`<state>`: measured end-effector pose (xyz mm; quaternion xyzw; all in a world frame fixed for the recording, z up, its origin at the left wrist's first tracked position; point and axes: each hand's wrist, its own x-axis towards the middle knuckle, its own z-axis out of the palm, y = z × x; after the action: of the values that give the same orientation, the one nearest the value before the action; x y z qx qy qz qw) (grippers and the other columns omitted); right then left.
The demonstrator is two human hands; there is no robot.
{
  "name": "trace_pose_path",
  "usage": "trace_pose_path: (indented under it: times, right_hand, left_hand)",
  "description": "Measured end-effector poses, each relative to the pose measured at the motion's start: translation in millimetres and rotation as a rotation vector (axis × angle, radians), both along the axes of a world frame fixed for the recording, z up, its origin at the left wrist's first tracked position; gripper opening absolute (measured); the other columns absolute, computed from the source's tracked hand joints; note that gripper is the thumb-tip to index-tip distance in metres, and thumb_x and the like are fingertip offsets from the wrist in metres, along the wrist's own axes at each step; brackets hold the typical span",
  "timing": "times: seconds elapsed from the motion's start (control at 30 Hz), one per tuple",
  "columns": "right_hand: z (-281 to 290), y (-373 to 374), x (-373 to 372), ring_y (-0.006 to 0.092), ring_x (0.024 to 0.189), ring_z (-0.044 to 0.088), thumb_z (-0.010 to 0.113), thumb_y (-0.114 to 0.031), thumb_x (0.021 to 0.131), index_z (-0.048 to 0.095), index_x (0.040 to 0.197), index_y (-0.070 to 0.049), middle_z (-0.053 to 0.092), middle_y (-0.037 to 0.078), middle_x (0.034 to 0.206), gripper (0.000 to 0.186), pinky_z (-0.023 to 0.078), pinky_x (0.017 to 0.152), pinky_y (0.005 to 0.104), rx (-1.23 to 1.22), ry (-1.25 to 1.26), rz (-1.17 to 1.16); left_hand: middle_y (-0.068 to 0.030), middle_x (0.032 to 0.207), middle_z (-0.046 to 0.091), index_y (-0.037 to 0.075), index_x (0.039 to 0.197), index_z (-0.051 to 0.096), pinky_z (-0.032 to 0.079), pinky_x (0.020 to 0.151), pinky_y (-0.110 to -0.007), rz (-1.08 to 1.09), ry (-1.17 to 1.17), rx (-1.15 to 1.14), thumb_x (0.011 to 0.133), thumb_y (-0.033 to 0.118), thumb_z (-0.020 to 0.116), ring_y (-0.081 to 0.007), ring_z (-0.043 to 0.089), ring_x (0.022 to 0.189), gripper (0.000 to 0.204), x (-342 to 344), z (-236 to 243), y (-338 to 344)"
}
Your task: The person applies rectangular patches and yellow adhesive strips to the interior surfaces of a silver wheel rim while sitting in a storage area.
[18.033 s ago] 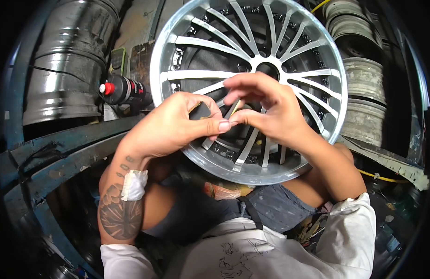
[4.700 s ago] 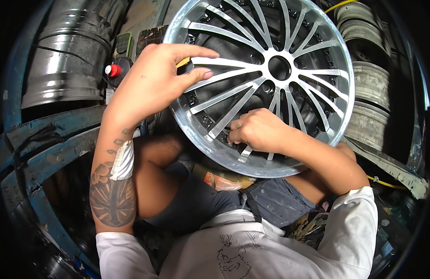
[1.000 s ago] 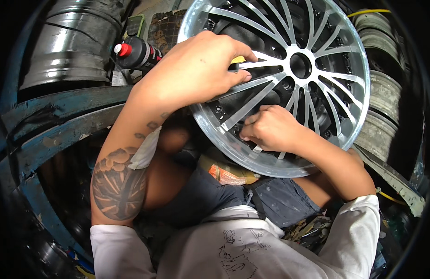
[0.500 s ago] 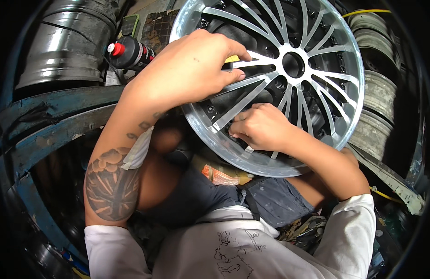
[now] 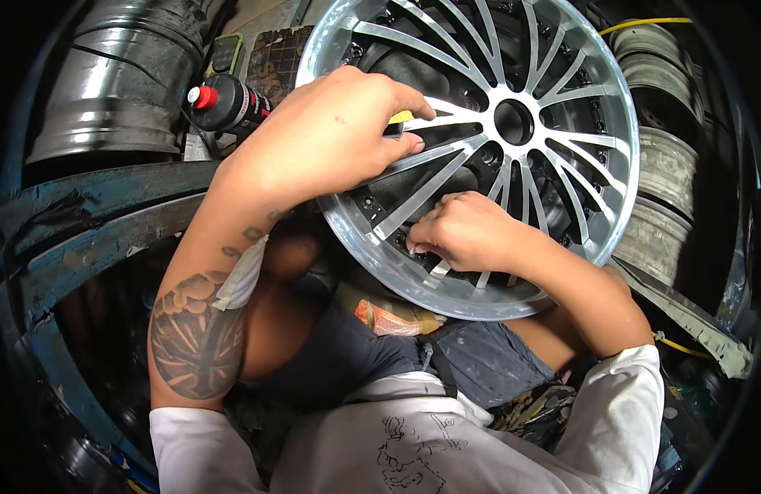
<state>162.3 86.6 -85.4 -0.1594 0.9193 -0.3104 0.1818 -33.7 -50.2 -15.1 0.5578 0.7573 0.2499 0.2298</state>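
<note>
A large multi-spoke wheel rim (image 5: 489,118), silver on its spoke faces and black between them, leans over my lap. My left hand (image 5: 347,123) is bent over its left side, thumb and fingers closed on a small yellow and black thing (image 5: 402,118), mostly hidden by the hand. Lower down, my right hand (image 5: 471,232) has its fingers pinched together between the spokes, close to the lower lip. Whatever sits in that pinch is too small or covered to make out.
Bare metal wheel barrels (image 5: 117,95) stand at the left behind a worn blue metal frame (image 5: 109,188). A black bottle with a red cap (image 5: 247,105) lies near my left wrist. More rims (image 5: 664,169) are stacked at the right. An orange bundle (image 5: 390,319) rests below the wheel.
The wheel rim has shifted slightly left in the picture. My left hand has moved a little left and down, showing more of the yellow and black thing. My right hand keeps its pinch, slightly lower.
</note>
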Motion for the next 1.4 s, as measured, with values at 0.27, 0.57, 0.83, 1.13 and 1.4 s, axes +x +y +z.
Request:
trace_pose_path:
  times: [0.27,0.57,0.83,1.13,1.4]
  right_hand:
    - [0,-4,2,0.0367,0.077,0.073,0.070,-0.013,0.081,0.071,0.088,-0.010,0.073,0.013,0.080,0.008,0.057,0.070,0.0478,0.072,0.042,-0.032]
    - [4,-7,4,0.0322,0.079,0.071,0.072,-0.020,0.086,0.068,0.088,-0.010,0.072,0.010,0.080,0.012,0.055,0.077,0.0440,0.094,0.029,0.003]
    - [1,-10,3,0.0288,0.080,0.070,0.073,-0.022,0.086,0.069,0.088,-0.011,0.072,0.007,0.082,0.012,0.053,0.080,0.0402,0.106,0.059,0.011]
    - [-4,-12,4,0.0301,0.079,0.072,0.074,-0.019,0.076,0.072,0.086,-0.014,0.073,0.006,0.083,0.012,0.054,0.081,0.0418,0.133,0.048,0.002]
    - [1,-14,4,0.0282,0.082,0.073,0.073,-0.018,0.075,0.072,0.088,-0.012,0.074,0.005,0.086,0.014,0.055,0.081,0.0417,0.168,0.039,-0.048]
  left_hand:
    - [-0.0225,0.080,0.070,0.005,0.119,0.075,0.052,0.069,-0.041,-0.022,-0.013,0.061,0.090,0.021,0.078,-0.0330,0.068,0.069,0.034,-1,-1,1]
    - [-0.0214,0.078,0.070,0.006,0.120,0.075,0.052,0.067,-0.040,-0.007,0.008,0.026,0.090,0.022,0.078,-0.0318,0.068,0.068,0.034,1,1,1]
    - [-0.0214,0.078,0.070,0.005,0.120,0.075,0.052,0.067,-0.040,-0.028,-0.002,0.044,0.091,0.022,0.078,-0.0313,0.068,0.068,0.034,0,-1,2]
    - [-0.0213,0.080,0.071,0.002,0.119,0.074,0.053,0.068,-0.041,-0.060,0.019,0.078,0.090,0.022,0.078,-0.0339,0.069,0.070,0.035,-2,0,6]
    - [-0.0214,0.076,0.068,0.003,0.119,0.075,0.050,0.065,-0.040,-0.018,-0.011,0.044,0.090,0.021,0.078,-0.0305,0.065,0.064,0.035,-2,-3,4]
